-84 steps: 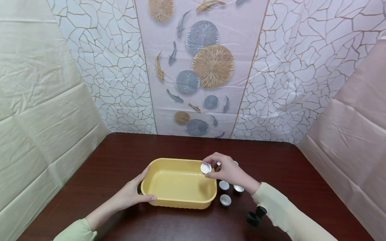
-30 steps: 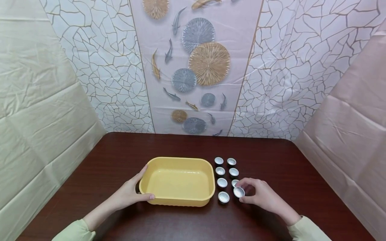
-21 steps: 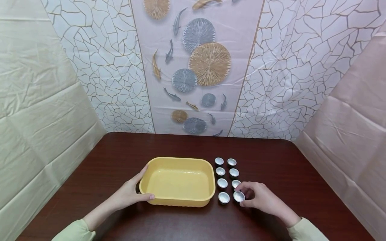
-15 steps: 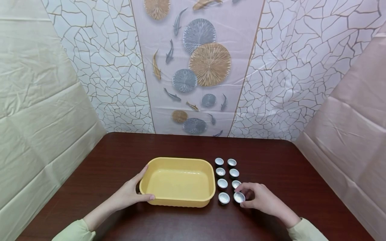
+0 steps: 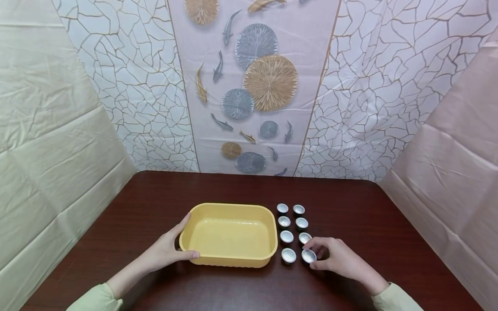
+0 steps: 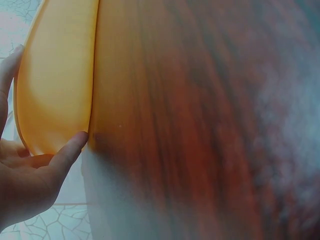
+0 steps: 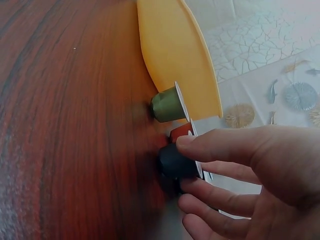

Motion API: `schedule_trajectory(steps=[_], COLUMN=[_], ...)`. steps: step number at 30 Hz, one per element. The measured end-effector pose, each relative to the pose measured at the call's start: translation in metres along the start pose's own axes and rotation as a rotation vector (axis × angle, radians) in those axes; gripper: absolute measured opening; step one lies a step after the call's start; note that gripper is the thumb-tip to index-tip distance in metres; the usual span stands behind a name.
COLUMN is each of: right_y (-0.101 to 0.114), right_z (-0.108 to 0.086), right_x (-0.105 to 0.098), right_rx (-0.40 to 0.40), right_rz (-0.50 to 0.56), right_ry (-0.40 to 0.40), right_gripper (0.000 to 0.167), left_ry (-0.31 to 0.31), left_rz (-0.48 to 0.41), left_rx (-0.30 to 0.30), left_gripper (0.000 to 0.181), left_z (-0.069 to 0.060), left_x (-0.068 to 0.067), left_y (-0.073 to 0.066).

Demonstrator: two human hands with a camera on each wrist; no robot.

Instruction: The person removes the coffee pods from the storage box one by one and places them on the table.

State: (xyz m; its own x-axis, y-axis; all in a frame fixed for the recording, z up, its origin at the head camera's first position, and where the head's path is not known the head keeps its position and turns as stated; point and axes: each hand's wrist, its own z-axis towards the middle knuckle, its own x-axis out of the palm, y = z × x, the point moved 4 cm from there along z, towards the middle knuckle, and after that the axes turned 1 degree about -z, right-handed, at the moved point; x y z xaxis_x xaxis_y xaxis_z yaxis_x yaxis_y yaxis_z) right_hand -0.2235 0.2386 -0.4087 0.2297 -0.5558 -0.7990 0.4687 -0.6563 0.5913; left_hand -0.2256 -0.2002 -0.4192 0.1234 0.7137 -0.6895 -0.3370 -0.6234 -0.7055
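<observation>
My left hand (image 5: 165,250) grips the left end of a yellow rectangular basin (image 5: 229,261), thumb on the front rim. In the left wrist view, the thumb and fingers of that hand (image 6: 35,175) span the basin's end (image 6: 57,75). My right hand (image 5: 336,257) pinches a dark coffee capsule (image 7: 175,162) with a silver lid, standing at the near end of the right-hand row. Its thumb lies at the lid's edge in the right wrist view. Beside it is a green capsule (image 7: 167,105), and a red one (image 7: 181,131) is partly hidden.
Several more lid-up capsules stand in two rows right of the basin, among them a front-left capsule (image 5: 288,255) and a far-right capsule (image 5: 298,210). The dark wooden table (image 5: 249,289) runs back to a patterned cloth backdrop (image 5: 249,86).
Earlier my right hand held a capsule over the basin's right edge; it has since moved right and down to the table, completing contact at the near row end. My left hand has stayed put.
</observation>
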Motion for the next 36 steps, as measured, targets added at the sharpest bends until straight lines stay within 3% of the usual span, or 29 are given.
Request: schedule_trajectory(steps=[17,27,36], right_y=[-0.0007,-0.0009,0.0001], right_z=[-0.0005,-0.0020,-0.0027], right_x=[-0.0012,-0.0015,-0.0042], right_rx=[-0.008,-0.033,-0.005], right_rz=[0.003,0.027,0.011], right_ry=[0.010,0.020,0.023], right_gripper=[0.029,0.035,0.037], left_ry=[0.016,0.019,0.017], left_rz=[-0.018,-0.020,-0.019], left_rx=[-0.001,-0.038,-0.028], left_gripper=[0.113,0.114,0.113], left_z=[0.0006,0.0016,0.0023], left_x=[0.0003,0.0042,0.0028], left_y=[0.0007,0.0076,0.0059])
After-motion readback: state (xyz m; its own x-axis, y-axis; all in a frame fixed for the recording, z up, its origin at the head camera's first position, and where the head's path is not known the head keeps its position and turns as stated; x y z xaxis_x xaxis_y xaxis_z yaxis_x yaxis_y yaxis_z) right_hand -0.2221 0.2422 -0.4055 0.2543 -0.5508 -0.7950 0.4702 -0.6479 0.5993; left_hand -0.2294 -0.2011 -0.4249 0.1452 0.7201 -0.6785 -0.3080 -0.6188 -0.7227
